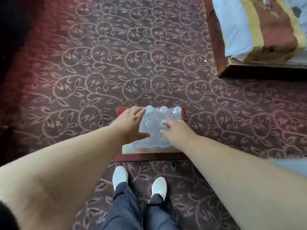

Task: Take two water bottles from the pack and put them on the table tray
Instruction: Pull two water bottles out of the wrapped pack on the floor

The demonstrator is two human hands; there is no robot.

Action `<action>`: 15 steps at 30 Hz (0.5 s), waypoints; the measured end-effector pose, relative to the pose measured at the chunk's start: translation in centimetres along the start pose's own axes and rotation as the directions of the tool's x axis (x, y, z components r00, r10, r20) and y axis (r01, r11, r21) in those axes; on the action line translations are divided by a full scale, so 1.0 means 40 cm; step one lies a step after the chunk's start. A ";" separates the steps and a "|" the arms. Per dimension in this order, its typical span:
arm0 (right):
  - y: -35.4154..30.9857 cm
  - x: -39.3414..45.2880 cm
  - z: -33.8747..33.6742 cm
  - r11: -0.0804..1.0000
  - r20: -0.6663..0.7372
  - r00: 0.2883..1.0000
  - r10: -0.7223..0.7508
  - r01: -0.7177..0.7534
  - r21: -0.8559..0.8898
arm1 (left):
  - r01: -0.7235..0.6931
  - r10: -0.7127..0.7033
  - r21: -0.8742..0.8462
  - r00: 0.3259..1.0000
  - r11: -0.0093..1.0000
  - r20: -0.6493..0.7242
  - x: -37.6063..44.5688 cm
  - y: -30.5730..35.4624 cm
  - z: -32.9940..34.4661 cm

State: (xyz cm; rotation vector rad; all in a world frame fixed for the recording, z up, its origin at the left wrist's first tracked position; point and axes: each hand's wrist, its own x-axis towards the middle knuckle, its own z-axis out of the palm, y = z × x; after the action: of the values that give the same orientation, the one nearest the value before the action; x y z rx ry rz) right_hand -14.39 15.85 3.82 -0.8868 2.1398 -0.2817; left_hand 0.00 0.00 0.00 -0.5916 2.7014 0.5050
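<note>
Both forearms are bare, with no sleeves reaching them. The legs wear dark navy trousers (126, 206). On the feet are plain white shoes (120, 175), rounded at the toe.

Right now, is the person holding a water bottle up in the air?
No, both the left hand and the right hand rest open on the wrapped pack of water bottles, with no bottle lifted out.

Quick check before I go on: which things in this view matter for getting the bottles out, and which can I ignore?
For the job:
- pack of bottles, wrapped in plastic
- left hand, flat on the pack's left side
- right hand, fingers on the wrap
- low stand under the pack

Just there:
- carpet
- wooden furniture, upper right
- shoes

No tray in view.
</note>
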 end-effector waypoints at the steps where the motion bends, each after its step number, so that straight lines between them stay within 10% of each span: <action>1: -0.004 0.031 0.013 0.998 -0.026 0.999 -0.036 0.034 -0.053 | -0.010 0.010 0.020 1.000 1.000 -0.005 0.022 -0.014 0.011; 7: -0.052 0.156 0.092 0.910 -0.001 0.974 -0.224 0.209 -0.357 | -0.083 0.086 0.122 0.996 0.989 -0.013 0.088 -0.041 0.103; 15: -0.082 0.249 0.136 0.820 0.037 0.993 -0.114 0.115 -0.560 | -0.103 0.106 0.045 0.991 0.994 -0.082 0.094 -0.061 0.126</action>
State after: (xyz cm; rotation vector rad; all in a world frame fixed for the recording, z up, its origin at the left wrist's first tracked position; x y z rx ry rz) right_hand -13.17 7.17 -4.12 -1.3488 2.2023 0.3196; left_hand -0.92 -1.30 -6.57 -0.4718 2.8268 0.4595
